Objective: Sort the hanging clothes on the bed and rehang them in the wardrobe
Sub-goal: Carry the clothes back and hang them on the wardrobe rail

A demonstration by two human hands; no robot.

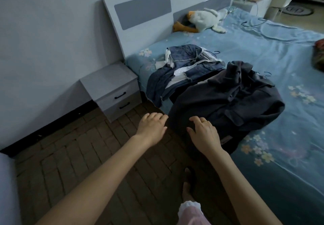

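Left hand (152,128): loosely spread, holding nothing, hovering over the floor just off the bed's edge.
Right hand (203,133): loosely spread, empty, fingertips at or on the dark jacket; contact unclear.
Dark jacket (228,102): heaped at the bed's near edge, one part drooping over it. Looks thick, soft and floppy, probably weighty; best gathered at collar or shoulders.
Denim clothes (184,70): second limp pile just behind, thin hanger hooks poking out.
Bed (289,154): blue floral sheet.
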